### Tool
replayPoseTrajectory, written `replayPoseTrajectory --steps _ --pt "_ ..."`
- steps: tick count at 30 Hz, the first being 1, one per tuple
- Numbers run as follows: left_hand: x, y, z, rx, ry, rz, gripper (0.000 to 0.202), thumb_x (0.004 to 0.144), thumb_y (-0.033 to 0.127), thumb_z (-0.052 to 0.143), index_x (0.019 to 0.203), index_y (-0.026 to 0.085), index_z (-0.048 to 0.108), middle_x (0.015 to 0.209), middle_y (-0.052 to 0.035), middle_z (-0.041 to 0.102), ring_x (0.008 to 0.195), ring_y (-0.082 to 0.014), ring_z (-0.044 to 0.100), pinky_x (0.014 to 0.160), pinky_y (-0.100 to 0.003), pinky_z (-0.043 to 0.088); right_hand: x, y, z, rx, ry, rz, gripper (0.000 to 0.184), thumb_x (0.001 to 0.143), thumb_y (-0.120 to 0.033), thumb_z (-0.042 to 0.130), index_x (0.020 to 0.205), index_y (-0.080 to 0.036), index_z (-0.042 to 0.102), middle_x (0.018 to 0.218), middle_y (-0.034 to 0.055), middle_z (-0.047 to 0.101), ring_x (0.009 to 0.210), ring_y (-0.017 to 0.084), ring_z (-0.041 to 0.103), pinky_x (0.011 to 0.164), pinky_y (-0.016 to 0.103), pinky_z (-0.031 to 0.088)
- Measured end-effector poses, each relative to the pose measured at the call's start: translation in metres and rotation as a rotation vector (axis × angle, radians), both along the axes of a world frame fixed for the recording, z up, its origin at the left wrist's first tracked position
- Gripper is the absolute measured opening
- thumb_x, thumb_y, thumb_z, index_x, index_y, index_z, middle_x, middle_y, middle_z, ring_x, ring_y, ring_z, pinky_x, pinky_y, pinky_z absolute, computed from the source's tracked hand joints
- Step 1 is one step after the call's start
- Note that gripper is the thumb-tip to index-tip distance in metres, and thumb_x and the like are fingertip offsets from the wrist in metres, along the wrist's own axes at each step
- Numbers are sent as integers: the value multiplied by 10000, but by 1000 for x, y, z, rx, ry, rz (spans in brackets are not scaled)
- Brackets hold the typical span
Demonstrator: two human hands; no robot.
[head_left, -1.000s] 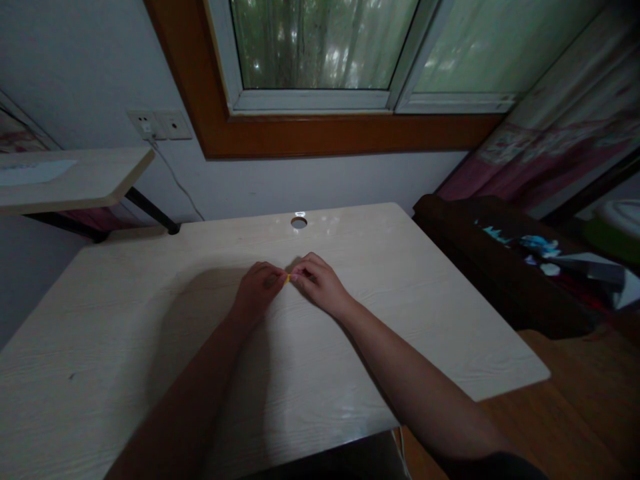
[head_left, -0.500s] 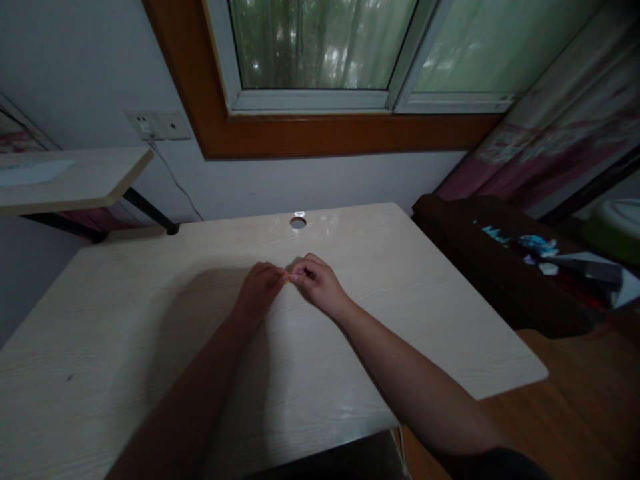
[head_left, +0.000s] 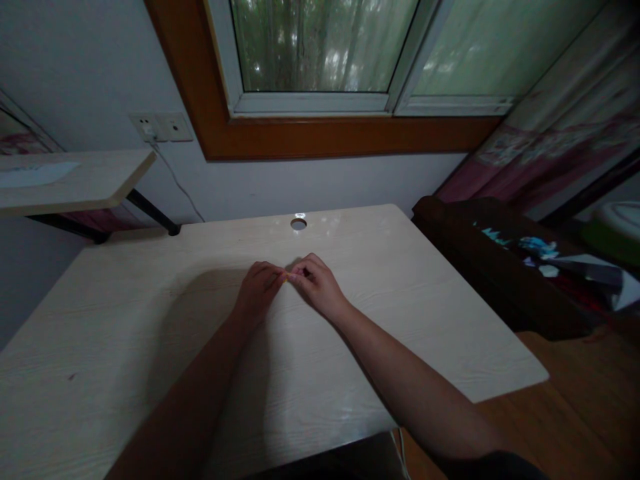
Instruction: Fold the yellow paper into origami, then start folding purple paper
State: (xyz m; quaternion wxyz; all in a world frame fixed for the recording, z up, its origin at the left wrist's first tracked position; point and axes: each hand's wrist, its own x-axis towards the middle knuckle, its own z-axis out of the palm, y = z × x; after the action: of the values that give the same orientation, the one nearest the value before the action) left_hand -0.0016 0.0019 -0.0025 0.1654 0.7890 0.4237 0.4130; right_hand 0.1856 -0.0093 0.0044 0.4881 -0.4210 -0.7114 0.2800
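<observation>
Pale wood-grain desktop (head_left: 425,300) spreads beneath the work. Over it, the left hand (head_left: 257,288) and right hand (head_left: 319,283) meet, fingertips pinching a tiny yellow piece (head_left: 286,278) between them, mostly hidden. Fine two-handed handling seems the step in hand; the next move likely calls for light, steady pressure. Beyond them lie a round desk hole (head_left: 299,225) and, farther, the window (head_left: 325,47).

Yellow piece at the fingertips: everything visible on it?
The yellow piece is tiny and mostly covered; just a yellow-orange sliver shows. It sits where the pinched fingertips of the left hand and right hand meet, over the pale desk. Full shape, parts and material: too small to tell.
</observation>
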Motion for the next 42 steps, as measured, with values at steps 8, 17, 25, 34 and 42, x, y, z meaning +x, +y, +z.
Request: replayPoseTrajectory --steps 8,17,25,34,42 --pt "2 -2 2 46 19 18 138 922 308 577 871 208 657 870 -38 681 875 -189 609 851 -362 504 0 0 -1 22 -37 -16 121 906 -302 633 843 -201 656 838 28 565 782 156 554 698 285 447" --pt "1 -1 -1 45 -30 58 137 913 321 589 870 213 661 869 -34 686 862 -184 626 827 -353 516 -1 1 -1 29 -57 -43 125 900 -305 639 833 -201 655 831 28 564 780 159 555 698 290 447" --pt "1 -1 3 30 -33 94 123 905 299 595 840 218 660 857 -28 691 849 -186 623 820 -356 508 2 4 -5 34 -105 -56 126 902 -299 636 828 -197 631 834 24 538 751 149 536 670 279 430" --pt "2 -3 6 -16 -92 146 133 899 304 594 837 217 673 858 -26 693 849 -181 633 812 -345 511 4 4 -4 25 -133 -80 121 903 -285 629 827 -191 626 836 25 537 751 149 526 677 279 423" --pt "-4 0 7 -151 -168 198 183 909 345 568 867 203 675 873 -22 684 852 -173 636 799 -312 500 8 7 -1 -3 -76 -155 117 871 -275 665 796 -186 650 807 18 549 737 149 534 680 281 433"
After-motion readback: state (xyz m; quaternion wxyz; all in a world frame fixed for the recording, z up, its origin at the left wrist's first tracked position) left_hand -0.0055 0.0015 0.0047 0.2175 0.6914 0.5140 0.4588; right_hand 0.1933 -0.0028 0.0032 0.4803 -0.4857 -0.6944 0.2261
